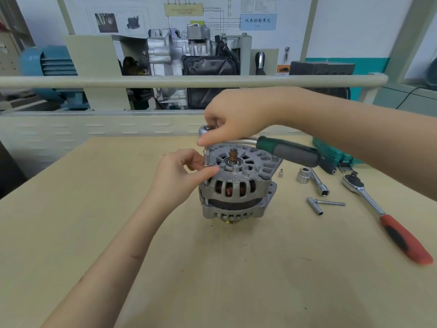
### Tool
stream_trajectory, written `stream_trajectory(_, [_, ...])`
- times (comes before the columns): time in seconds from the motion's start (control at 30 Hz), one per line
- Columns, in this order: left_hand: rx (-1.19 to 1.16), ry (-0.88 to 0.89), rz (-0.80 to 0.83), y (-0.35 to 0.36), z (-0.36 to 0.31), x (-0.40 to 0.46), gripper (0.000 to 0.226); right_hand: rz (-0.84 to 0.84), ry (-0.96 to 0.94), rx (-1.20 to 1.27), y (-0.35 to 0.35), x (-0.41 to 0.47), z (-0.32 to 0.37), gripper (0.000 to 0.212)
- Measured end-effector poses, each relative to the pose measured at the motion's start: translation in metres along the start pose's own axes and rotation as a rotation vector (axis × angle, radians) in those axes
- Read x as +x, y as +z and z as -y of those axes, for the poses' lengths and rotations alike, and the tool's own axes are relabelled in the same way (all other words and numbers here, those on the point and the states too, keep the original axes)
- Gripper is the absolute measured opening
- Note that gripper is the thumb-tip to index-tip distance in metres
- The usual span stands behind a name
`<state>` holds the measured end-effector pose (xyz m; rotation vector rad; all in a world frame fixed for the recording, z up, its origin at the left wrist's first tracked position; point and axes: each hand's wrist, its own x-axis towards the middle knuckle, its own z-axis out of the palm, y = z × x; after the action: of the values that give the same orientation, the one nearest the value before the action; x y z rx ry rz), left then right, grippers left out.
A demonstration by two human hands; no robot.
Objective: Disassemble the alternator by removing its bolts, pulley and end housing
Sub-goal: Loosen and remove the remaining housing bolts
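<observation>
Two hands work at the alternator (236,185), which stands upright at the centre of the bench (94,209). The right hand (234,117) grips the head of a green-handled ratchet (283,150), whose extension bar (206,157) runs down to a through-bolt at the housing's left edge. The left hand (179,171) pinches that bar near its lower end. Nothing clamps the alternator, so I judge a hard pull could tip it, or a tilted socket could slip and round the bolt head.
</observation>
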<state>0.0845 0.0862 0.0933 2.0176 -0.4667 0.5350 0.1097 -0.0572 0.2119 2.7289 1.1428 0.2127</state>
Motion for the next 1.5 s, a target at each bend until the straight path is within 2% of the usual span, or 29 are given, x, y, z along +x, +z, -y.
stream_trajectory(0.07, [-0.032,-0.003,0.031,-0.003,0.001,-0.001,0.022,0.034,-0.007,0.078,-0.002,-0.002,-0.002,0.038])
stream_trajectory(0.17, [-0.119,-0.042,0.16,-0.009,0.001,0.0,0.016,0.074,-0.048,0.135,-0.005,-0.004,-0.003,0.031])
stream_trajectory(0.27, [-0.029,-0.025,0.057,-0.003,0.001,-0.001,0.02,0.052,-0.067,0.074,-0.002,-0.004,-0.002,0.032])
stream_trajectory(0.37, [0.055,-0.006,-0.046,0.003,0.002,-0.002,0.03,0.014,-0.014,0.038,-0.001,0.0,-0.001,0.046])
stream_trajectory(0.53, [-0.145,-0.031,0.111,-0.007,0.001,-0.004,0.017,0.042,-0.072,0.13,-0.005,-0.003,-0.003,0.03])
stream_trajectory(0.67, [-0.004,-0.028,-0.031,0.0,0.002,-0.001,0.023,0.028,0.005,0.055,0.0,-0.002,-0.002,0.046])
stream_trajectory(0.73, [-0.007,-0.013,-0.043,0.002,0.003,-0.002,0.024,0.027,0.004,0.074,0.0,-0.003,-0.004,0.038])
stream_trajectory(0.83, [-0.11,-0.017,0.095,-0.003,0.004,-0.002,0.016,0.051,-0.048,0.152,-0.003,-0.006,-0.005,0.023])
stream_trajectory(0.9, [-0.132,-0.032,0.105,-0.003,0.004,-0.001,0.017,0.035,-0.071,0.14,-0.002,-0.005,-0.004,0.027])
stream_trajectory(1.03, [0.057,-0.02,-0.05,0.005,0.003,0.001,0.028,-0.002,-0.013,0.021,0.0,0.0,-0.001,0.043])
stream_trajectory(1.07, [0.041,-0.022,-0.043,0.004,0.002,0.001,0.027,-0.002,-0.019,0.03,-0.001,0.0,-0.002,0.044])
stream_trajectory(1.2, [-0.112,-0.021,0.15,-0.01,0.002,-0.001,0.016,0.041,-0.065,0.113,-0.004,-0.001,-0.005,0.033])
stream_trajectory(1.27, [-0.119,-0.034,0.134,-0.01,0.001,-0.002,0.016,0.036,-0.082,0.111,-0.004,0.0,-0.004,0.034])
stream_trajectory(1.4, [0.067,0.011,-0.048,0.0,0.005,-0.003,0.028,-0.006,-0.015,0.071,-0.004,0.002,0.0,0.048])
stream_trajectory(1.5, [-0.046,-0.017,0.027,-0.003,0.009,-0.003,0.019,0.037,-0.033,0.118,-0.005,0.002,0.003,0.036])
